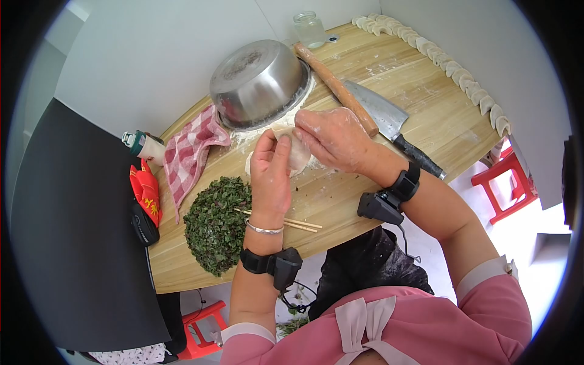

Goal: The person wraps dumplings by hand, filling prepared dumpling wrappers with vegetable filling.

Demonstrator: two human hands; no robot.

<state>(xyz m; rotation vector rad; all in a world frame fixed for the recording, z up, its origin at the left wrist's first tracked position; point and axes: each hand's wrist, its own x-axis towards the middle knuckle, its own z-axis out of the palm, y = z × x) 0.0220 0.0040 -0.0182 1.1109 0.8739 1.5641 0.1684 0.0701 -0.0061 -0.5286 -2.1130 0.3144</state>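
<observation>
Both of my hands meet over the floured part of the wooden table, in front of the steel bowl. My left hand [272,176] pinches the left edge of a thin, pale dough wrapper [298,153] between thumb and fingers. On the wrapper's upper right edge, my right hand [337,139] is closed, its fingertips partly hidden. Whether the wrapper holds filling cannot be seen. A heap of chopped dark green leaves [218,225] lies left of my left wrist, with wooden chopsticks [298,225] resting at its right side and passing behind that wrist.
An upturned steel bowl [258,79], a rolling pin [337,88] and a cleaver [380,109] lie beyond my hands. A glass jar [309,29] stands at the back. Folded dumplings [453,69] line the right edge. A checked cloth [190,152] and a bottle [145,147] are left.
</observation>
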